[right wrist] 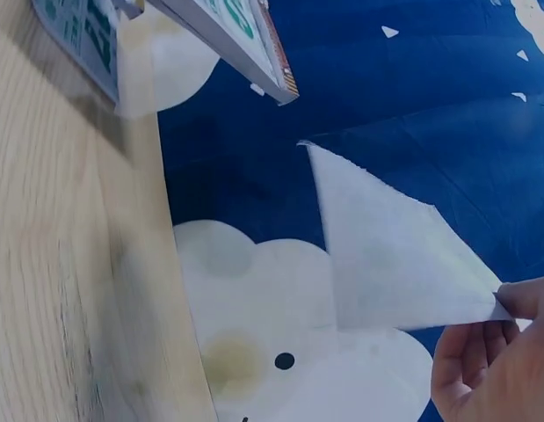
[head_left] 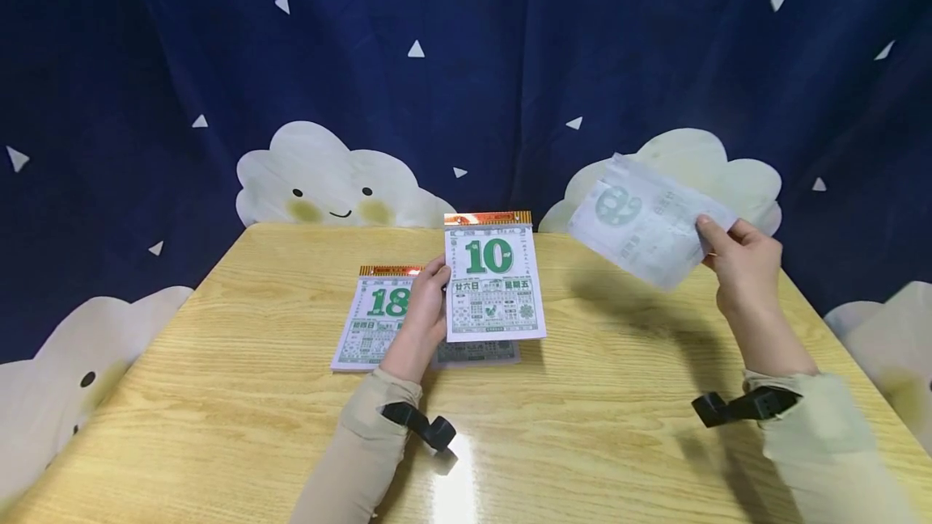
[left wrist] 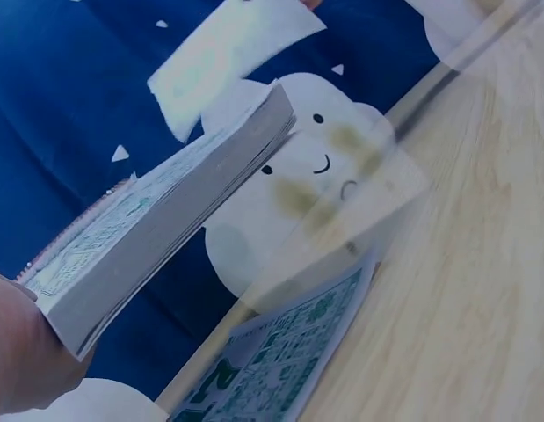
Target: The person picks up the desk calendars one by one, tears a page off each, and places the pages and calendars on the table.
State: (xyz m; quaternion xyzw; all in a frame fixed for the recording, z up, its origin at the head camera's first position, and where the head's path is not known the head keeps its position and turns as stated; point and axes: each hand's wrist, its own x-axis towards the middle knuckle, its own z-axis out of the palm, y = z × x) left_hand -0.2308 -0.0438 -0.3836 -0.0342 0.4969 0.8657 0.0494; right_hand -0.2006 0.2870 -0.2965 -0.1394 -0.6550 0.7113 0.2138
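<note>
My left hand [head_left: 429, 297] grips a thick tear-off calendar [head_left: 495, 277] by its left edge, above the table. Its top page reads a green 10 under a red and gold header strip. Seen from the left wrist, the calendar's page block [left wrist: 184, 211] is tilted, with its lower edge facing the camera. Off to the right, my right hand [head_left: 750, 265] pinches a loose calendar page [head_left: 641, 221] between thumb and fingers, by one corner. The page hangs in the air, apart from the calendar, with print showing through its back. From the right wrist, this page [right wrist: 386, 255] looks mostly blank white.
Another tear-off calendar [head_left: 357, 330], reading 18, lies on the wooden table [head_left: 218, 427], partly behind my left hand. A green-printed page [left wrist: 289, 352] lies beneath the held calendar, largely covered in the head view. A dark blue curtain [head_left: 495, 87] with clouds stands behind the table.
</note>
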